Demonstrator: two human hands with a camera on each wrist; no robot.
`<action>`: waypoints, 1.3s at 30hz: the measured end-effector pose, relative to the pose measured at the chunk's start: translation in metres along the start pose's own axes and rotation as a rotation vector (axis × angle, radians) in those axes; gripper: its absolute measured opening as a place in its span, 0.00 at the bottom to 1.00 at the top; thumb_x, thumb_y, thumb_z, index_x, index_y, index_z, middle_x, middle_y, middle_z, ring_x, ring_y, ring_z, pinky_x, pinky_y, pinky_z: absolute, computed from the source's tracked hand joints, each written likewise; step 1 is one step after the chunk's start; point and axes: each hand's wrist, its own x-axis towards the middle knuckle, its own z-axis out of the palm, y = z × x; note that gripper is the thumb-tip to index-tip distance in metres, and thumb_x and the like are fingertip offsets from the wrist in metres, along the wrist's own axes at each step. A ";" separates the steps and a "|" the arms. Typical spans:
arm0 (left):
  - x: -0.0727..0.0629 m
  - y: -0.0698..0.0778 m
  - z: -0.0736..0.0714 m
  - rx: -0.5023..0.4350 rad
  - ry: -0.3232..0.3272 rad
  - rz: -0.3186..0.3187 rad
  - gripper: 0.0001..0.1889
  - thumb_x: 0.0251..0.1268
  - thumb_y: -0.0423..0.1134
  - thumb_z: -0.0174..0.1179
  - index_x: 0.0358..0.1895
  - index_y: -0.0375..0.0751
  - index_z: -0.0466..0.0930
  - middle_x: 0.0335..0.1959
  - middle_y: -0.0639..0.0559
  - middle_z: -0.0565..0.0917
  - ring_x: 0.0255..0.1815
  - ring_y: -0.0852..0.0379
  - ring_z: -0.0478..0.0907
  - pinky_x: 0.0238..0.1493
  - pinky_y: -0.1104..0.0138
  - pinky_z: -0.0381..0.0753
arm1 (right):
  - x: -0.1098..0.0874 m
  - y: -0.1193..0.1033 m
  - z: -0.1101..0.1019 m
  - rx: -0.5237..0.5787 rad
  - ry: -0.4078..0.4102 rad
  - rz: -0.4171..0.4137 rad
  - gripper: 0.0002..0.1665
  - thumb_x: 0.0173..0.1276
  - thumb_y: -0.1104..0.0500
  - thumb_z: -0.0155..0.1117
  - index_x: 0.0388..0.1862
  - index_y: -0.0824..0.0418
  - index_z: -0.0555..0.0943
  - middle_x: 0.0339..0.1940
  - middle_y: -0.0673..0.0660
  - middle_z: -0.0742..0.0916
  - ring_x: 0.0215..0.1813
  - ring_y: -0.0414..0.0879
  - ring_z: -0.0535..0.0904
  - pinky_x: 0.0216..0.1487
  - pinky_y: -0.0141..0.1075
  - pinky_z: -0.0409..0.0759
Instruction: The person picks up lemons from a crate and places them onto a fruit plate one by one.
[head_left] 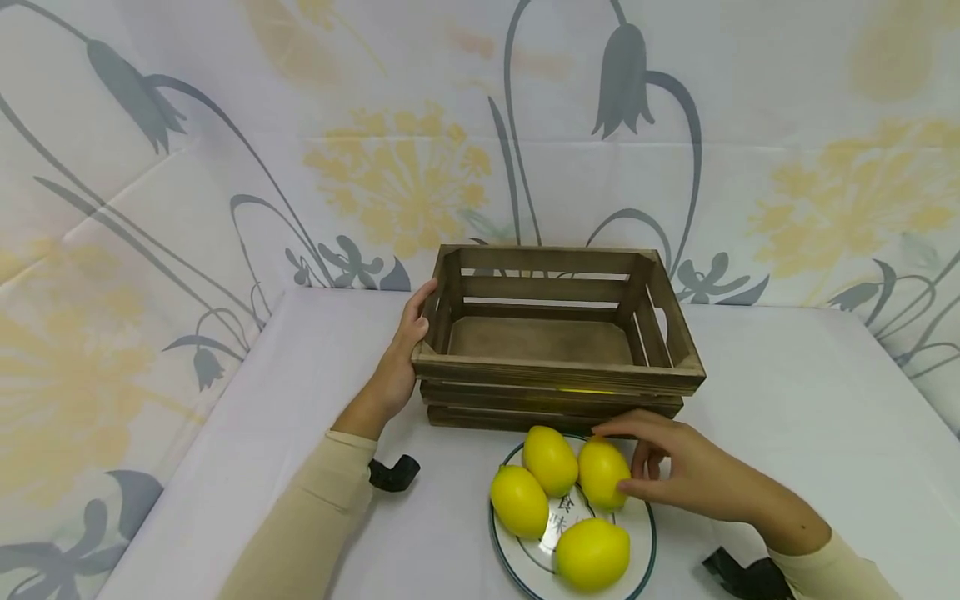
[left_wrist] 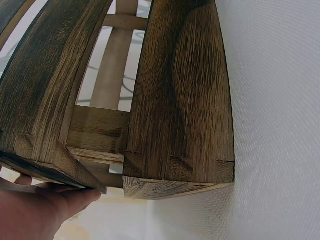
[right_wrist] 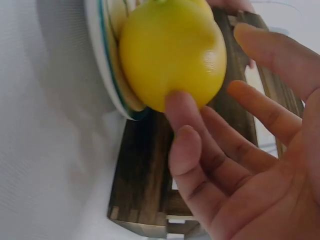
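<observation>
A brown slatted wooden crate (head_left: 555, 367) stands on the white table. My left hand (head_left: 401, 354) rests against its left end, with the index finger extended along the outside; in the left wrist view, the thumb lies along the end board. At the crate's near side is a white plate (head_left: 637, 575) with a dark rim, bearing several yellow lemons. My right hand (head_left: 690, 467) is at the lemon (head_left: 602, 475) nearest the crate's right half. Its fingers are spread loosely around that lemon, and one fingertip touches its skin in the right wrist view.
Other lemons lie on the plate: one at the back (head_left: 550, 460), one at the left (head_left: 519, 502) and one in front (head_left: 592, 555). A yellow strip (head_left: 588, 391) shows between the crate's near slats. Behind stands a flower-printed cloth (head_left: 405, 175). Black straps show by both wrists.
</observation>
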 end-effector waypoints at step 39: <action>0.000 -0.002 0.000 0.003 -0.002 -0.009 0.30 0.79 0.54 0.28 0.81 0.59 0.44 0.82 0.61 0.42 0.83 0.57 0.34 0.79 0.44 0.34 | 0.015 -0.070 -0.049 -0.255 0.454 -0.424 0.21 0.61 0.63 0.74 0.54 0.61 0.84 0.51 0.51 0.86 0.50 0.33 0.78 0.52 0.19 0.75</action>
